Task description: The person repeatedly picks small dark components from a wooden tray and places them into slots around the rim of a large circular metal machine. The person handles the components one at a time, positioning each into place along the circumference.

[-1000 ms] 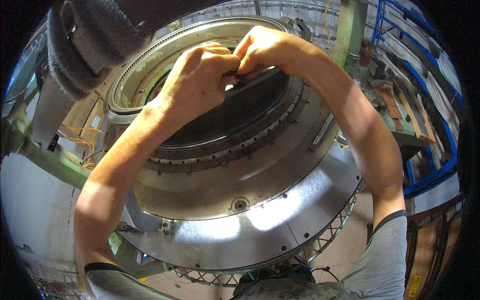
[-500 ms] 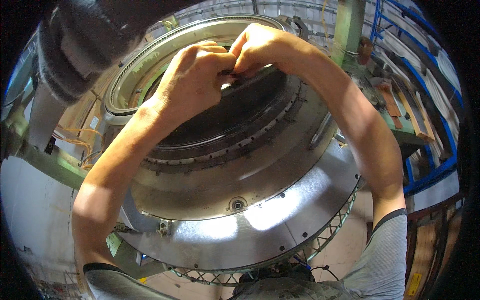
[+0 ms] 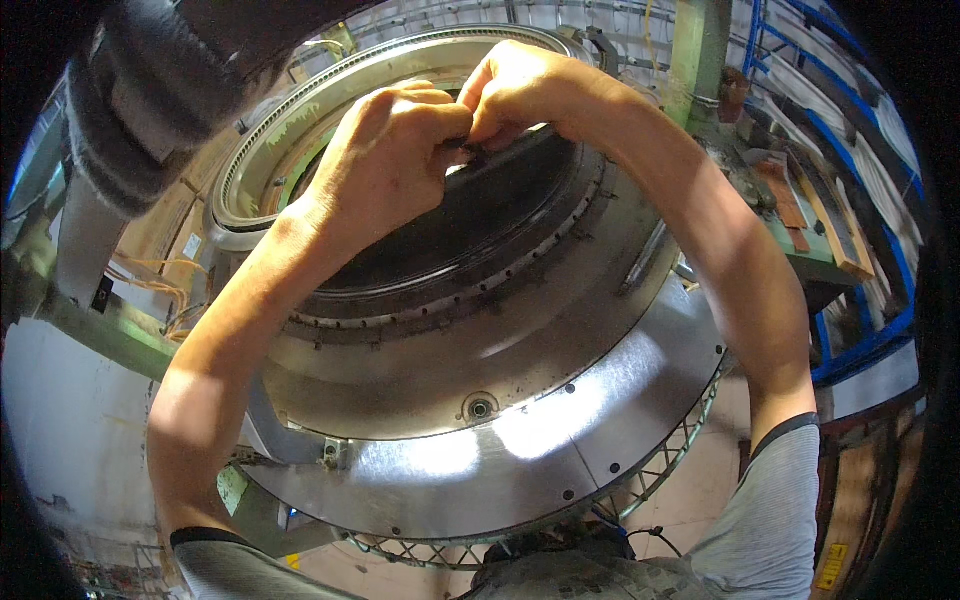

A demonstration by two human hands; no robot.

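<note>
My left hand (image 3: 400, 145) and my right hand (image 3: 518, 92) meet over the far part of a large round metal casing (image 3: 440, 385). Both are closed, with fingers curled and fingertips pressed together. Whatever sits between them is small and dark, and the fingers mostly hide it. Just below the fingertips lies the casing's dark inner band (image 3: 440, 240), edged by a ring of small holes. Beyond my hands rises a pale metal ring (image 3: 235, 185) with a finely toothed rim.
A shiny flat metal flange (image 3: 480, 490) curves around the near side, above a green lattice frame (image 3: 660, 475). At upper left hangs a thick dark padded arm (image 3: 140, 110). A green post (image 3: 697, 60) and blue racks (image 3: 865, 350) stand at the right.
My hands stay together in nearly the same place, with the fingers shifting only slightly. The whole view has moved a little, and the padded arm shows slightly further left.
</note>
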